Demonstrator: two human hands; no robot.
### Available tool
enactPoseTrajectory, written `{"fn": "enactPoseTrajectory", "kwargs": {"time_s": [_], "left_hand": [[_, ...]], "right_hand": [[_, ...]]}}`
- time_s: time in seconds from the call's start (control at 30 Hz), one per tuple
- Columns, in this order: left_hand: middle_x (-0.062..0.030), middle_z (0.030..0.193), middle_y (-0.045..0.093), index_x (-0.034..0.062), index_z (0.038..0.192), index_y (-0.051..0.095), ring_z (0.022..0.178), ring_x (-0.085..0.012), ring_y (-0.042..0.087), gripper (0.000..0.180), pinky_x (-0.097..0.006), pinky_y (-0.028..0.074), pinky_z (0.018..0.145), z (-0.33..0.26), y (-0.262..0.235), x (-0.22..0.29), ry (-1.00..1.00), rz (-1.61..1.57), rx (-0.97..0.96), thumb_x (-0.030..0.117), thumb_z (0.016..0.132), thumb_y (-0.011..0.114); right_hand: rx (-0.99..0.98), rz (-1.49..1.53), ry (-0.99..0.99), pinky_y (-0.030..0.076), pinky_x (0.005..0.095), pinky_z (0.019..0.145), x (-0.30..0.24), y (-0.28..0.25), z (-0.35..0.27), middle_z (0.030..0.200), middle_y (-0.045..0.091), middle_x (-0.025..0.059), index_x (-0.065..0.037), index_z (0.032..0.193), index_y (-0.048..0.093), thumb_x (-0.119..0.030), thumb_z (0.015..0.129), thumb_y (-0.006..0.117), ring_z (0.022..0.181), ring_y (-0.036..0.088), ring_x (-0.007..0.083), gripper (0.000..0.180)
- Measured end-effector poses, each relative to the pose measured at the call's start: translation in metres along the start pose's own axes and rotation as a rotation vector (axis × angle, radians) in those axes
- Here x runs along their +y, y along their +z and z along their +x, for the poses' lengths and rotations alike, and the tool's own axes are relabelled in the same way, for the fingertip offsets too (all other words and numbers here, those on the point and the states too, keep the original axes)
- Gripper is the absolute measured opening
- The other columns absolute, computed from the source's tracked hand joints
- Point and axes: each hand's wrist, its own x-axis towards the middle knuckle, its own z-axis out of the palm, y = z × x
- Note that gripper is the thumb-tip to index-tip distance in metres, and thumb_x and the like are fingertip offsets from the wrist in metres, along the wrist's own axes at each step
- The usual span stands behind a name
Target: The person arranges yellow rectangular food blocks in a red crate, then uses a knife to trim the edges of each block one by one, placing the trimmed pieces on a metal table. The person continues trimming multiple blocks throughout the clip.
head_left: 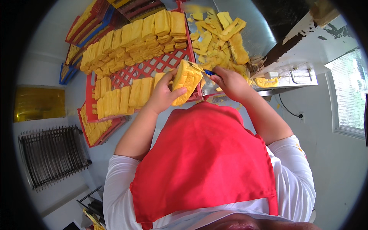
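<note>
My left hand (165, 94) is closed round a yellow loaf-shaped block (187, 85) with a wrinkled surface, held tilted over the near right corner of a red plastic crate (153, 66). In my right hand (233, 83) is a small knife with a blue handle (209, 72). Its blade lies against the top end of the block, where a thin slice seems to lift away. Rows of similar yellow blocks (132, 36) stand in the crate, stacked at the back and in a single row at the front.
Yellow trimmings (209, 40) are heaped on a steel work surface (257, 28) to the right of the crate. More loaded crates (90, 23) are stacked at the far left. A rusty, peeling panel (281, 48) juts in at the right. A metal rack (53, 155) stands lower left.
</note>
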Motion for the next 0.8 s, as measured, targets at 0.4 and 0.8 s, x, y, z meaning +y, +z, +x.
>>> {"fn": "enactPoseTrajectory", "kwargs": {"time_s": [0.4, 0.8], "left_hand": [[-0.0093, 0.138, 0.044, 0.0224, 0.130, 0.056, 0.132, -0.0372, 0.037, 0.069, -0.052, 0.027, 0.111, 0.023, 0.033, 0.038, 0.638, 0.985, -0.096, 0.001, 0.066, 0.071], [-0.0051, 0.127, 0.053, 0.0046, 0.136, 0.039, 0.117, -0.0152, 0.051, 0.066, -0.032, 0.043, 0.099, 0.034, 0.058, 0.043, 0.072, -0.342, 0.094, 0.025, 0.085, 0.075]], "right_hand": [[-0.339, 1.467, 0.403, 0.050, 0.0293, 0.067, 0.036, 0.027, -0.010, 0.108, 0.064, 0.0086, -0.010, 0.133, 0.043, -0.050, 0.099, 0.044, 0.086, 0.064, 0.0173, 0.052], [0.223, 0.233, -0.256, 0.043, 0.0414, 0.101, -0.019, 0.006, -0.008, 0.133, 0.047, 0.0256, 0.002, 0.141, 0.033, -0.045, 0.077, 0.077, 0.124, 0.049, 0.0394, 0.090]]}}
